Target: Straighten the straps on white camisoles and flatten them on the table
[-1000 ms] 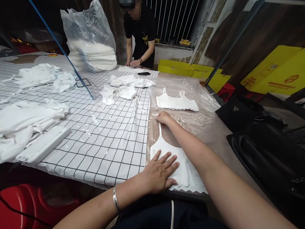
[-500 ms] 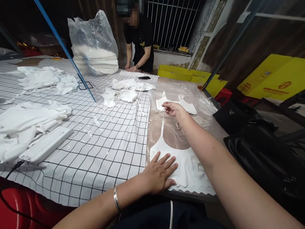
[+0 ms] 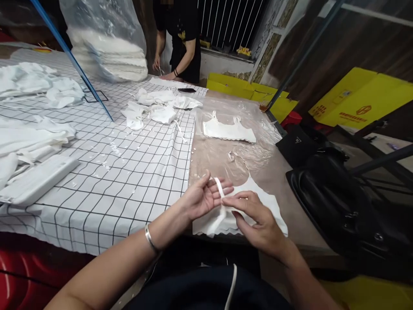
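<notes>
A soft white knit top point(image 3: 258, 189) with a scalloped hem lies on the worktop point(image 3: 285, 183), on glossy clear plastic point(image 3: 226, 159) just right of the checked cloth point(image 3: 129, 172). The right hand point(image 3: 260, 221) pinches its narrow flat strap point(image 3: 220, 188) in a tight grip. The left hand point(image 3: 203, 198) is palm-up, grip wide, with the strap draped over its fingers. A second flat top point(image 3: 229, 130) lies right of the cloth, farther back.

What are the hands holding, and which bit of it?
The white top, by its thin strap. The left hand and right hand both grip it.
</notes>
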{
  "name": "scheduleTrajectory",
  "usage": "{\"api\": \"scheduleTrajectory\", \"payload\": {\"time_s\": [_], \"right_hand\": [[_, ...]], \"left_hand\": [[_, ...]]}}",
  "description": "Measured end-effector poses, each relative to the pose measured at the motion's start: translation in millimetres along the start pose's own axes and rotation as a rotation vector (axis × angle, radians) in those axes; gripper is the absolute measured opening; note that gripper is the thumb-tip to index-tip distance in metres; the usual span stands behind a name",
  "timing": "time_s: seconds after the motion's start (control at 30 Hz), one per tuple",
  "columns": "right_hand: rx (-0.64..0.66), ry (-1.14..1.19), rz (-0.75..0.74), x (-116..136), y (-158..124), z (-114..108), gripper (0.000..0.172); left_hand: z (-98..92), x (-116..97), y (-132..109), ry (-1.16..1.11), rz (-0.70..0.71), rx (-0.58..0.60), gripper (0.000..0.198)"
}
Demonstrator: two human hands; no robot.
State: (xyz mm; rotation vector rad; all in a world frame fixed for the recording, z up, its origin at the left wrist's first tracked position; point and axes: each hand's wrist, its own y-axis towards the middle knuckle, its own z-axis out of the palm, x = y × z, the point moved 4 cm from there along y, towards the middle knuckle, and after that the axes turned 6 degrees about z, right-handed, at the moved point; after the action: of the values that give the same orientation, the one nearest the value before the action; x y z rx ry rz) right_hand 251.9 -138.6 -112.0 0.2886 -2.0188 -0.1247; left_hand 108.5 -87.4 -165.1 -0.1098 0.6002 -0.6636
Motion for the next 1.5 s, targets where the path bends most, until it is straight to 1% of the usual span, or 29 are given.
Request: {"api": "scheduleTrajectory", "payload": {"time_s": [0.03,0.1,0.13,0.17,0.2,0.27,0.3,0.37,0.47,0.57,0.67,0.73,0.83,0.9,0.93,1.0,1.07,1.13,1.2,1.27,1.33,1.4,1.5], "right_hand": [[-0.021,-0.014,0.035,-9,-12,1,0.029],[-0.121,0.074,0.179,-29,-19,0,0.022],[-0.153,0.156,0.271,-38,-17,2,0.024],[-0.153,0.250,0.362,-45,-12,5,0.030],[-0.110,0.347,0.442,-49,-6,11,0.037],[0.056,0.528,0.565,-48,3,28,0.052],[0.137,0.608,0.604,-45,6,37,0.057],[0.261,0.722,0.648,-36,6,50,0.060],[0.328,0.742,0.695,-32,2,58,0.050],[0.349,0.704,0.751,-37,-2,52,0.041],[0.389,0.674,0.796,-42,-3,43,0.036],[0.420,0.658,0.825,-44,-3,39,0.035],[0.471,0.644,0.860,-46,-3,38,0.035],[0.469,0.619,0.860,-48,1,36,0.036],[0.439,0.601,0.842,-49,5,33,0.036],[0.325,0.564,0.767,-53,20,21,0.036],[0.171,0.540,0.675,-57,41,4,0.036],[0.025,0.526,0.603,-61,62,-13,0.035],[-0.074,0.506,0.560,-66,80,-25,0.033],[-0.086,0.485,0.555,-69,93,-26,0.035],[-0.040,0.480,0.567,-73,98,-20,0.036],[0.014,0.497,0.581,-76,97,-12,0.039],[0.065,0.515,0.608,-80,90,-4,0.043]], "left_hand": [[-1.3,-1,1,-0.055,0.004,-0.049,0.036],[-1.7,1,1,-0.091,0.003,-0.104,0.024],[-0.1,2,1,-0.088,-0.001,-0.108,0.022],[2.5,3,0,-0.079,-0.002,-0.104,0.022],[5.6,4,-1,-0.066,0.002,-0.100,0.022],[12.0,3,-1,-0.028,0.022,-0.103,0.024],[14.8,2,0,-0.008,0.032,-0.108,0.024],[19.1,-3,4,0.025,0.032,-0.121,0.026],[22.0,-14,14,0.058,0.018,-0.124,0.029],[20.2,-28,26,0.084,0.053,-0.126,0.035],[15.6,-37,39,0.089,0.077,-0.143,0.039],[12.4,-40,49,0.095,0.088,-0.158,0.038],[8.4,-46,62,0.153,0.119,-0.166,0.033],[4.9,-52,65,0.304,0.120,-0.165,0.026],[2.0,-56,64,0.452,0.121,-0.177,0.024],[-4.8,-64,55,0.893,0.173,-0.229,0.022],[-8.5,-67,39,1.372,0.301,-0.269,0.023],[-9.4,-57,23,1.715,0.412,-0.224,0.021],[-10.5,-39,12,1.933,0.452,-0.144,0.020],[-11.7,-22,8,2.082,0.451,-0.108,0.024],[-12.2,-11,10,2.148,0.421,-0.113,0.029],[-11.6,-6,16,2.134,0.358,-0.110,0.030],[-8.0,-4,25,2.069,0.273,-0.098,0.024]]}}
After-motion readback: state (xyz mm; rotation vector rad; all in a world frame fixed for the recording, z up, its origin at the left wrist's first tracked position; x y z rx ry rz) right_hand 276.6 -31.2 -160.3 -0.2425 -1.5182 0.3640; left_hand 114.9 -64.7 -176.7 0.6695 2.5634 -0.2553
